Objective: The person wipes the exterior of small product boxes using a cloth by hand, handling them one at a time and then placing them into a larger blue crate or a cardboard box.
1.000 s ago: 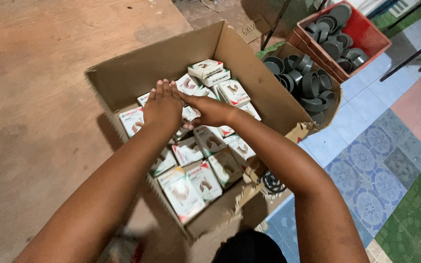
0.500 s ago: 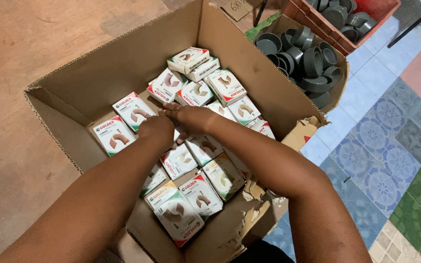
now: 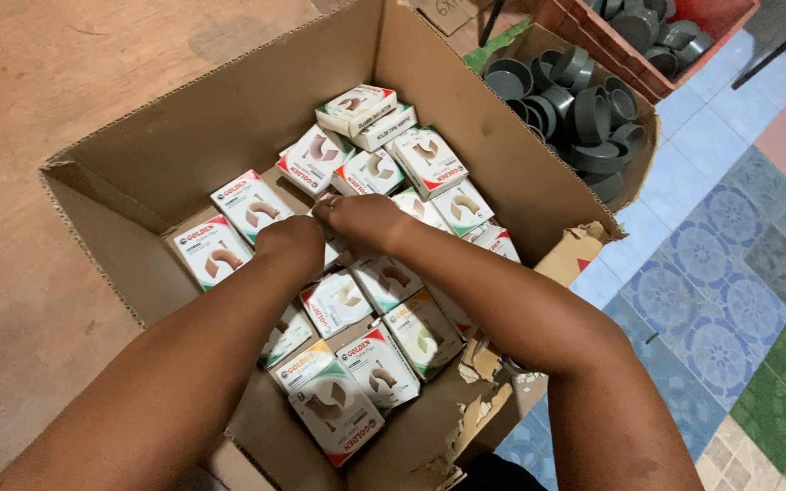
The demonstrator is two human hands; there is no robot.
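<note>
Cardboard box (image 3: pixel 229 118) holds many small white cartons (image 3: pixel 429 162) lying flat, pointing different ways; left hand (image 3: pixel 291 241) and right hand (image 3: pixel 366 218) press among the middle ones; grip hidden, cannot tell.

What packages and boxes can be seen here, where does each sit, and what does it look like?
Small cartons: loose in the big box under both hands, white with red and green bands and a picture of a bent pipe piece.
Large cardboard box: centre, brown, open, front edge torn.
Second cardboard box: upper right, holding grey caps.
Red crate: top right corner.
</note>
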